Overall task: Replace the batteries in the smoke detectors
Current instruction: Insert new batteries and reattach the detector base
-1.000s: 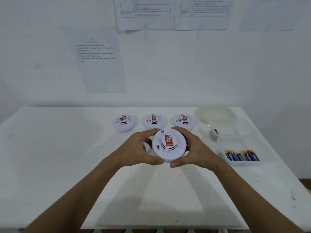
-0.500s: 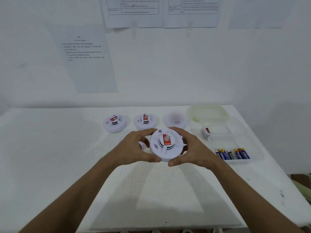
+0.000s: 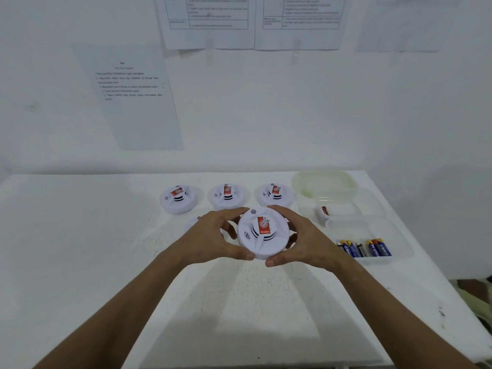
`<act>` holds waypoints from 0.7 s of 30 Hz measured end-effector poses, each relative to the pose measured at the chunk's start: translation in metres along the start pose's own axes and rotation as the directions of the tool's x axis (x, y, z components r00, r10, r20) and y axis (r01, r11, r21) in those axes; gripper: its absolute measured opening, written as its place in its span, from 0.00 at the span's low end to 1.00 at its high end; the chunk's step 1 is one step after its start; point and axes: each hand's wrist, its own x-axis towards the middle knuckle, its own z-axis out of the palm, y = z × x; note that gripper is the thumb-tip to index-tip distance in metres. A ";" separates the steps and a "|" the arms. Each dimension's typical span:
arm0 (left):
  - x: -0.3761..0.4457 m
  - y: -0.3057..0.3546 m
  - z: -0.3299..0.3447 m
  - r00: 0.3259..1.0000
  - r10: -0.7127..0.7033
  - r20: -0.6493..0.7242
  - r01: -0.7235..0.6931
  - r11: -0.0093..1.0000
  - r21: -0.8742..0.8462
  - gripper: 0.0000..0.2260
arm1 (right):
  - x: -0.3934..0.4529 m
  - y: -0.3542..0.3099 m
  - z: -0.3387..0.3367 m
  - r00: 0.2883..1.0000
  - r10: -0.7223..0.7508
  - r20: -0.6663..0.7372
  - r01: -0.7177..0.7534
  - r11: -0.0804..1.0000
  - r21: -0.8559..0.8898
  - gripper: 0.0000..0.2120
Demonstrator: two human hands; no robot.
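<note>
While both hands clasp one unit above the white table [image 3: 80, 249], I judge the step in hand to be opening it: the smoke detector [image 3: 262, 234] sits face up between them, so I expect the next move calls for a counter-twist or a turn-over to reach the battery bay, which I cannot see from here. My left hand [image 3: 210, 237] wraps its left rim, thumb at the near edge; my right hand [image 3: 303, 239] wraps the right rim the same way. Beyond my fingers three more detectors [image 3: 227, 195] stand in a row. Right of my right hand lies a clear tray [image 3: 399, 235] holding fresh AA batteries [image 3: 364, 247]. The held detector is a round white dome with a red label [image 3: 263, 225], dark vent slots and a small grey button [image 3: 253, 211] at its far edge.
</note>
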 end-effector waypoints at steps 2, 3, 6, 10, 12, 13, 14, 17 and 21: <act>0.001 -0.002 -0.001 1.000 -0.007 -0.004 0.007 1.000 0.004 0.36 | 0.001 0.000 0.000 1.000 -0.001 0.000 0.001 1.000 -0.004 0.46; 0.001 -0.002 -0.002 1.000 -0.008 -0.006 0.008 1.000 0.003 0.36 | 0.002 0.000 0.001 1.000 -0.001 -0.001 0.001 1.000 -0.004 0.46; 0.001 -0.003 -0.003 1.000 -0.011 -0.010 0.011 1.000 0.000 0.37 | 0.003 0.000 0.001 1.000 -0.005 -0.001 0.005 1.000 -0.007 0.47; 0.001 -0.004 -0.005 1.000 -0.003 -0.012 0.003 1.000 -0.008 0.35 | 0.004 0.000 0.001 1.000 -0.011 0.000 0.011 1.000 -0.009 0.47; 0.002 -0.004 -0.005 1.000 0.003 -0.014 -0.004 1.000 -0.026 0.34 | 0.004 0.000 0.001 1.000 -0.010 0.000 0.010 1.000 -0.001 0.47; 0.002 -0.004 -0.005 1.000 0.004 -0.016 -0.005 0.999 -0.032 0.33 | 0.005 0.000 0.001 1.000 -0.011 -0.001 0.011 1.000 0.004 0.47; 0.002 -0.004 -0.005 1.000 0.004 -0.016 -0.005 0.999 -0.038 0.34 | 0.005 0.000 0.002 1.000 -0.012 -0.001 0.012 1.000 0.009 0.47; 0.003 -0.004 -0.005 1.000 0.002 -0.011 -0.002 0.999 -0.044 0.34 | 0.006 -0.001 0.001 1.000 -0.016 -0.001 0.016 1.000 0.009 0.46; 0.005 -0.005 -0.005 1.000 0.002 -0.018 -0.003 0.998 -0.057 0.34 | 0.008 0.001 0.000 1.000 -0.011 0.002 0.011 1.000 0.003 0.47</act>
